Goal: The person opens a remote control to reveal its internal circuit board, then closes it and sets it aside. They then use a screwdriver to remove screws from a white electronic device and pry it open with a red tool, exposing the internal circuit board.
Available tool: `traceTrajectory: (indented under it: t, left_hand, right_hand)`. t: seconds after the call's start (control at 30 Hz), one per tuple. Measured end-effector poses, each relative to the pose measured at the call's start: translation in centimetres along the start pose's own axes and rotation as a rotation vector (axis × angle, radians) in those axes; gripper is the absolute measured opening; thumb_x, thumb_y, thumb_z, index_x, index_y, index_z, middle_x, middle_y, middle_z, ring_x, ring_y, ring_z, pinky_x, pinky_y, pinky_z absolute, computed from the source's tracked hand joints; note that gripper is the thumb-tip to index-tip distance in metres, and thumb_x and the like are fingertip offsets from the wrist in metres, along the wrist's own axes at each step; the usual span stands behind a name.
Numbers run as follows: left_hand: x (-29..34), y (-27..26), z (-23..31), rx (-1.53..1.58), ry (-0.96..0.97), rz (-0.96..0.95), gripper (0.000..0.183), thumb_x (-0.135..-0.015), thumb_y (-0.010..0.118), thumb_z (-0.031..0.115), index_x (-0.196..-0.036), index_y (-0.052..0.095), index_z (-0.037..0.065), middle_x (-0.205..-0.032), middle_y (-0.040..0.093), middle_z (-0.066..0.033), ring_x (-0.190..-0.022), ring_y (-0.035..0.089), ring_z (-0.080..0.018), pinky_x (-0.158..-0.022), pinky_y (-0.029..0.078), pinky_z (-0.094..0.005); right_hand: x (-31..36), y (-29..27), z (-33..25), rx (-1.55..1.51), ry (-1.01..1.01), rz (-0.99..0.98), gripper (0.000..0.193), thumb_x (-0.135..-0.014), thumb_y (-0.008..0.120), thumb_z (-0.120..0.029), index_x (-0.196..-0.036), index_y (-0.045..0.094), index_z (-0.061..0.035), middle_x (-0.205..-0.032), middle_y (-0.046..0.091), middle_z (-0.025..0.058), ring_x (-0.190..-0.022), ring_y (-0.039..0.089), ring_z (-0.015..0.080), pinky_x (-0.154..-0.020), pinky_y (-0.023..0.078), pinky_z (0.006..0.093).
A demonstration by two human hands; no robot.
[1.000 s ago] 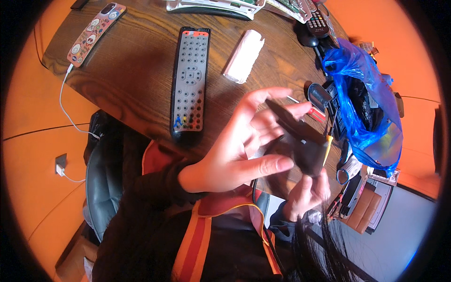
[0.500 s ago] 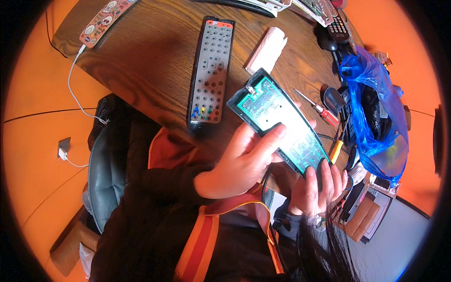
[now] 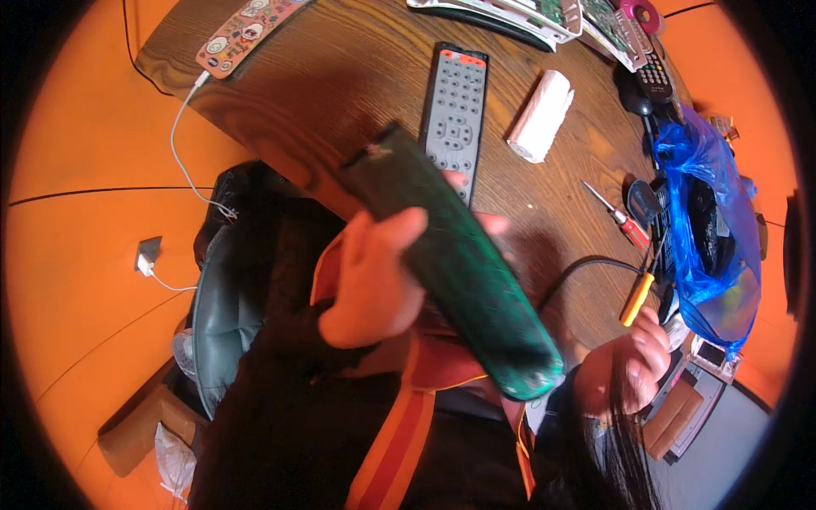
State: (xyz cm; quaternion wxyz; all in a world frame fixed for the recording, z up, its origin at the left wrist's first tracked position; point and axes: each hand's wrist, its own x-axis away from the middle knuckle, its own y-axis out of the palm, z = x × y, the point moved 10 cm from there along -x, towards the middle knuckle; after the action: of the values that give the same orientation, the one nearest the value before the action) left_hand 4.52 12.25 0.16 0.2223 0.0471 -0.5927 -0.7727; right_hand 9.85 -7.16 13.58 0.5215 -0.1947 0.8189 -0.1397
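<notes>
My left hand [image 3: 374,272] is closed around a remote control half with a green circuit board [image 3: 467,263], thumb on top and fingertips showing past its far edge. The board is tilted, darker than before and blurred by motion. Lower right, my right hand [image 3: 633,361] is apart from the board, fingers loosely curled and separated, nothing visible in them. Its fingertips are close to a tool with a yellow handle [image 3: 637,299]. Beyond the board, the other remote half, with a grey rubber keypad [image 3: 459,106], lies on the table, its lower end hidden behind my left hand and the board.
On the wooden table [image 3: 340,76] are a white paper roll [image 3: 541,116], a red-handled screwdriver [image 3: 625,223] and a black cable [image 3: 586,259]. At right sits a blue plastic bag [image 3: 693,272]. Far off are white-framed circuit boards [image 3: 544,17], a black remote [image 3: 654,81] and a pink patterned case [image 3: 242,38].
My right hand has let go of the board and moved down and right, beside the yellow handle. My left hand has tilted the board, and the view has shifted.
</notes>
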Motion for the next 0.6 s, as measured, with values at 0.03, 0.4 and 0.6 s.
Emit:
traceTrajectory:
  t: [0.03, 0.4, 0.6]
  left_hand:
    - [0.6, -1.2, 1.4, -0.026, 0.035, 0.051, 0.045, -0.082, 0.045, 0.022, -0.118, 0.036, -0.004, -0.096, 0.057, -0.0289, -0.082, 0.060, -0.0368, -0.076, 0.050, -0.0479]
    - [1.9, -4.0, 6.5, -0.332, 0.067, 0.141, 0.041, -0.084, 0.042, 0.018, -0.117, 0.037, -0.007, -0.098, 0.057, -0.0297, -0.083, 0.060, -0.0365, -0.076, 0.050, -0.0445]
    - [1.2, -4.6, 7.3, -0.378, 0.032, 0.134, 0.039, -0.085, 0.042, 0.014, -0.117, 0.039, -0.007, -0.099, 0.057, -0.0282, -0.084, 0.061, -0.0333, -0.077, 0.050, -0.0418]
  right_hand:
    - [-1.0, 1.8, 0.4, -0.173, 0.137, -0.107, 0.013, -0.081, 0.051, -0.024, -0.085, 0.050, -0.0110, -0.082, 0.057, 0.0129, -0.075, 0.056, 0.0290, -0.060, 0.045, 0.0432]
    - [-10.5, 9.5, -9.4, 0.144, 0.106, -0.341, 0.029, -0.051, 0.077, -0.010, -0.069, 0.054, -0.0077, -0.064, 0.051, 0.0021, -0.052, 0.048, 0.0131, -0.048, 0.040, 0.0204]
    - [-10.7, 11.8, -5.2, 0.295, 0.122, -0.831, 0.017, -0.063, 0.063, -0.006, -0.077, 0.055, -0.0025, -0.065, 0.054, 0.0069, -0.055, 0.052, 0.0194, -0.054, 0.042, 0.0293]
